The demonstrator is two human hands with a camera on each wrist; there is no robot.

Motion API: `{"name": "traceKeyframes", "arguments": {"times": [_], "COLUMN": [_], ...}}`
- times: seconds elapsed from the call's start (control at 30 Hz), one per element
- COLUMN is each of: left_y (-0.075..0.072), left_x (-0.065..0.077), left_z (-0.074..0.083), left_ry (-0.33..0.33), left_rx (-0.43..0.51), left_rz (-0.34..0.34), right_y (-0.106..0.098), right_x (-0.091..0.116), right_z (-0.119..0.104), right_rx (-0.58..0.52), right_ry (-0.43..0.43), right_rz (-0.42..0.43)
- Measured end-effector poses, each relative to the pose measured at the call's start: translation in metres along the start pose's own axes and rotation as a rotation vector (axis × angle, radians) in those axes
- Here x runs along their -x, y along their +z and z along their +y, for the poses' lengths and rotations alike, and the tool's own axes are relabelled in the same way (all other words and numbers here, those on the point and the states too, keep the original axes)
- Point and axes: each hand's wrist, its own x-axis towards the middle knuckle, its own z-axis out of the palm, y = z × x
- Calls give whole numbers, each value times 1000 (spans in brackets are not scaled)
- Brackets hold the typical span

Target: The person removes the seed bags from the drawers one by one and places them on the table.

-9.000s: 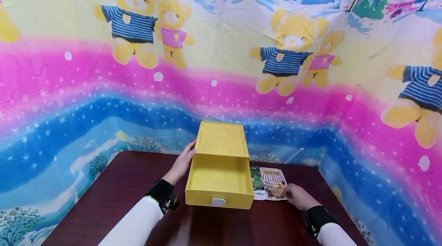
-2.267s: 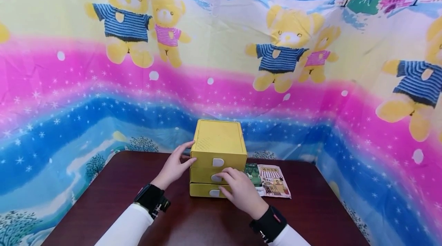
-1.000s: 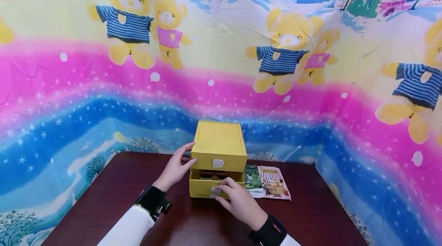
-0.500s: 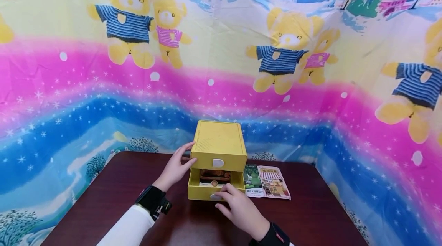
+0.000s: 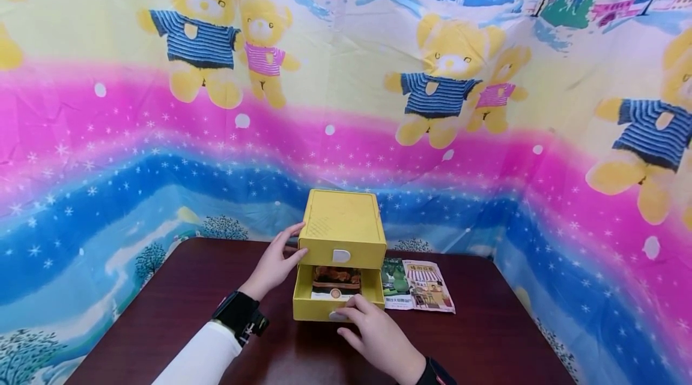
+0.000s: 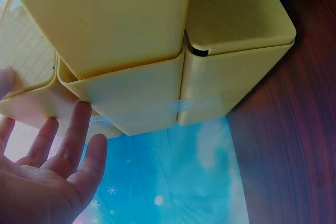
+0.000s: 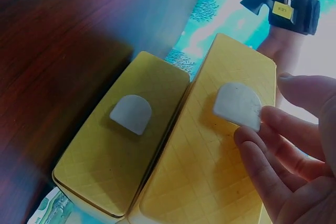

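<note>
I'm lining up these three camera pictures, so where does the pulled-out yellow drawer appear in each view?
Head: the drawer is at lower middle.
Left wrist: the drawer is at the top, left of centre.
Right wrist: the drawer is right of centre.
Shared landmark: dark red table, at bottom, right and upper left respectively.

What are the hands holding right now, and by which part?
The right hand holds the open middle drawer by its white handle. The left hand only rests against the yellow cabinet, at its upper left side.
</note>
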Motion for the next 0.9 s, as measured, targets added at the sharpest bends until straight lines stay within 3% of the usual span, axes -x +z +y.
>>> {"name": "traceKeyframes", "arguments": {"times": [0.33,0.9], "left_y": [0,-1], "left_x": [0,1], "left_z": [0,1], "left_ry": [-8,-9], "left_rx": [11,22], "left_rz": [-3,-4], "right_y": [-5,-13], "right_x": [8,16], "right_z": [-10,-24], "right_rx": [-27,-24], "right_ry": [-58,-23], "right_rz": [-4,-58]}}
